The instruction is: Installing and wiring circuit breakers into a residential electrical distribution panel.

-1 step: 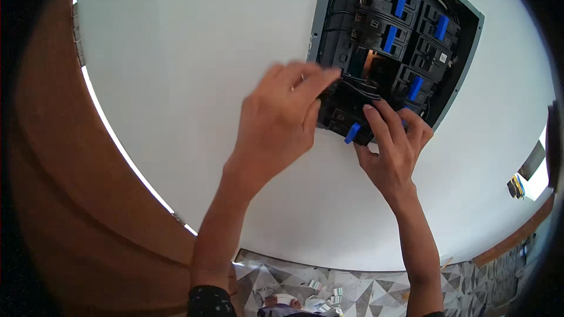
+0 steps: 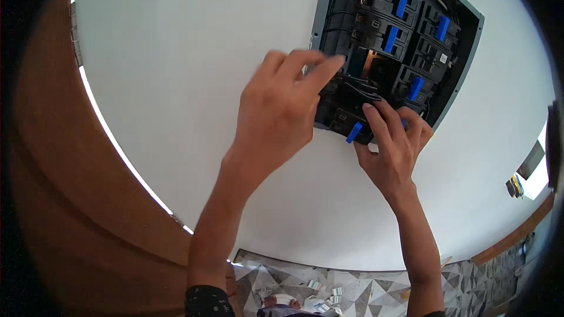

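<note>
An open electrical panel box (image 2: 470, 58) with a grey metal frame is set in the white wall, holding several black circuit breakers (image 2: 385, 3) with blue switch levers. My right hand (image 2: 395, 147) grips a black circuit breaker (image 2: 346, 118) at the panel's lower edge, its fingers on top and the thumb below. Black wires (image 2: 361, 90) run just above these fingertips. Left of them, my left hand (image 2: 279, 103) is raised at the panel's left edge with curled fingers. Its fingertips are blurred, and what they pinch, if anything, cannot be made out.
Copper-coloured metal (image 2: 369, 63) shows in a gap between the breakers. A brown wooden surface (image 2: 64, 199) lies to the left. Below, small boxes (image 2: 336, 292) and scraps sit on the patterned tile floor (image 2: 376, 290). Dark and yellow objects (image 2: 514, 186) are at the far right.
My left hand's fingertips have shifted slightly upward, a little away from the wires. My right hand has stayed on the breaker.
</note>
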### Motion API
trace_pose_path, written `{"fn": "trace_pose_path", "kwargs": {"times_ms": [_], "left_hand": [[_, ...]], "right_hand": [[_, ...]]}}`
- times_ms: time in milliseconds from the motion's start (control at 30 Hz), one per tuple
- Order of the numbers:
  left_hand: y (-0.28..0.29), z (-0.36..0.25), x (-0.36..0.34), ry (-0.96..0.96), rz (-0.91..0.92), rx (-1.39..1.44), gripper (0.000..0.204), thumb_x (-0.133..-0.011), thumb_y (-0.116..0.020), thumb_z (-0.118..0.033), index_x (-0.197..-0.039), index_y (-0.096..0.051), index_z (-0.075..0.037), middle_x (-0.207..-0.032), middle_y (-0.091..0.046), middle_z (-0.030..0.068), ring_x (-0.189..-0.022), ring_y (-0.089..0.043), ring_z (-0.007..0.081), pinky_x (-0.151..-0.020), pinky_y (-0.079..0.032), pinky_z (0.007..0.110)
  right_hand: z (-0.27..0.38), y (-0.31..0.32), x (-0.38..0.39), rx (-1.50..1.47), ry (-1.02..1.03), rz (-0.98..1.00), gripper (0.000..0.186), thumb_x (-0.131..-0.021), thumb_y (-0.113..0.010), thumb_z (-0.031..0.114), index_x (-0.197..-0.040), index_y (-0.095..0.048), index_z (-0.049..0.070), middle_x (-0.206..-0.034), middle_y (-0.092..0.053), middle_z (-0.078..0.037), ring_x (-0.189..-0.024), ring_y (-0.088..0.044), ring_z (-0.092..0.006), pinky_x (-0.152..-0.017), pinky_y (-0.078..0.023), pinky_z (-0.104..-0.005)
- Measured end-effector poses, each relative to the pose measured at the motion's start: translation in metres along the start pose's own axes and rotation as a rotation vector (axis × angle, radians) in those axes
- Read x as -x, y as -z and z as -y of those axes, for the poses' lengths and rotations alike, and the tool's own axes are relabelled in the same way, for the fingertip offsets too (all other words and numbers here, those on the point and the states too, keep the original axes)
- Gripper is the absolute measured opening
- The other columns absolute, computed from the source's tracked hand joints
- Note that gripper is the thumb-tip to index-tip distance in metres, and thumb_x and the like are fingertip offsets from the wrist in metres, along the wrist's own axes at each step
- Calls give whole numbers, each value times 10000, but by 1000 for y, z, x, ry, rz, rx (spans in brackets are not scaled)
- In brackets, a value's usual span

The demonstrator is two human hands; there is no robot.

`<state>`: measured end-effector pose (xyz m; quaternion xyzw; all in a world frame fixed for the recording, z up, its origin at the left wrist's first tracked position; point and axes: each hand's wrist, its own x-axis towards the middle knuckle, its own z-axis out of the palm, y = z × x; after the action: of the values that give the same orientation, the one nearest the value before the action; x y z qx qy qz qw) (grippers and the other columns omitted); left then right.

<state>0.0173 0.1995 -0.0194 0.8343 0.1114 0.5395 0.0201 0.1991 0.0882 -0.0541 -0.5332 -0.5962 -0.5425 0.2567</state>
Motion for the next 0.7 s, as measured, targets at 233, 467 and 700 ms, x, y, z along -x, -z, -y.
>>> {"fn": "trace_pose_path", "kwargs": {"times_ms": [233, 467, 700], "left_hand": [[-22, 34, -34, -347, -37, -120, 352, -719, -714, 46, -1051, -673, -63, -950, -667, 73, -721, -647, 216, -573, -536, 315], [-50, 38, -17, -165, -426, 249, 293, -727, -731, 41, -998, -677, -56, -879, -657, 85, -655, -659, 163, -514, -530, 243], [-75, -25, 74, 532, -504, 1048, 268, -845, -702, -57, -1091, -632, 23, -918, -669, 102, -808, -669, 125, -698, -559, 249]], "right_hand": [[-4, 2, -10, 47, 18, 38, 626, -485, -791, 105, -1093, -642, 117, -1122, -623, -43, -1001, -508, -256, -876, -314, -426], [-3, 4, -26, 66, 14, 135, 589, -482, -776, 95, -1057, -647, 81, -1079, -619, -52, -991, -513, -262, -878, -328, -434], [1, 7, -33, 159, 12, 155, 535, -486, -760, 97, -1009, -658, 54, -1080, -617, -51, -990, -502, -283, -883, -323, -435]]}}
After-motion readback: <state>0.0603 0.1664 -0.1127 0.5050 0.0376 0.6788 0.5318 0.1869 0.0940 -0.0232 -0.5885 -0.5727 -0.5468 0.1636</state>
